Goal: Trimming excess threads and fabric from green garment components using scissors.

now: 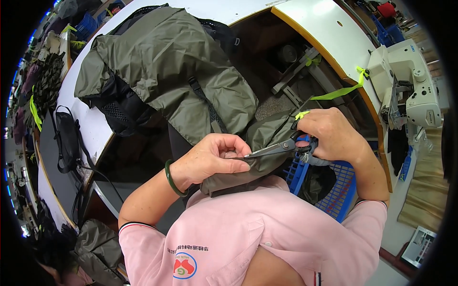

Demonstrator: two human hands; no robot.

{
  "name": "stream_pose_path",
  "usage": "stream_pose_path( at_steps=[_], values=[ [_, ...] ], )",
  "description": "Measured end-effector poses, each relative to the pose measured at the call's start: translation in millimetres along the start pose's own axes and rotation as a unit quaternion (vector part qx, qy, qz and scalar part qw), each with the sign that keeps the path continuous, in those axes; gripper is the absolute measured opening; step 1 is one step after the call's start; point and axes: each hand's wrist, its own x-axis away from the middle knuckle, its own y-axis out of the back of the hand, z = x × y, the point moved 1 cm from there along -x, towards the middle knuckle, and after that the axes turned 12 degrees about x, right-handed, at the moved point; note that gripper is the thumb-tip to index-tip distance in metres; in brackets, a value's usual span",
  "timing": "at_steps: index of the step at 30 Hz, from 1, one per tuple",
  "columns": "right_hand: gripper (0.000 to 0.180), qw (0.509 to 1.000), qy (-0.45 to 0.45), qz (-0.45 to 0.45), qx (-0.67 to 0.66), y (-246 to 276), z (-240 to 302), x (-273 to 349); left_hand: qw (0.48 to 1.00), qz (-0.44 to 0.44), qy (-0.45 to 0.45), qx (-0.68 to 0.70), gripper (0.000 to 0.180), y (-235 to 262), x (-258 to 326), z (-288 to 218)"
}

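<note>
My right hand (334, 133) is closed around the handles of dark-handled scissors (273, 149), whose blades point left. Their tips reach the fingertips of my left hand (210, 155), which pinches an edge of olive-green fabric (269, 167); the exact bit between thumb and finger is mostly hidden. This fabric lies across my lap and belongs to, or lies against, a large olive bag-like piece (167, 62) spread over the white table (90, 121). Black mesh (117, 112) and a dark webbing strap (207, 102) show on that piece. Some grey-blue material wraps the scissors' lower handle.
A white sewing machine (412, 83) stands at right on a table with a yellow-brown edge (329, 57). A blue plastic basket (341, 190) sits beside my right forearm. Bright yellow-green ribbon (341, 93) hangs near the machine. A black strapped pouch (67, 138) lies at left.
</note>
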Motion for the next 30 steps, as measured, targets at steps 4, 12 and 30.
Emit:
stream_pose_path(
  at_steps=[4,12,30],
  values=[
    [0.021,1.000,-0.003,-0.008,0.004,-0.9,-1.4,2.7,1.000,-0.005,0.006,-0.005,0.020,-4.2,0.2,-3.1],
    [0.031,0.944,-0.112,-0.009,-0.310,-4.8,28.1,-24.0,0.999,-0.008,-0.014,-0.032,0.018,-15.6,-12.2,-5.9],
    [0.028,0.927,-0.150,-0.016,-0.344,-28.2,12.4,-18.2,0.992,-0.035,-0.123,0.009,0.030,4.9,-5.7,-2.4]
  ],
)
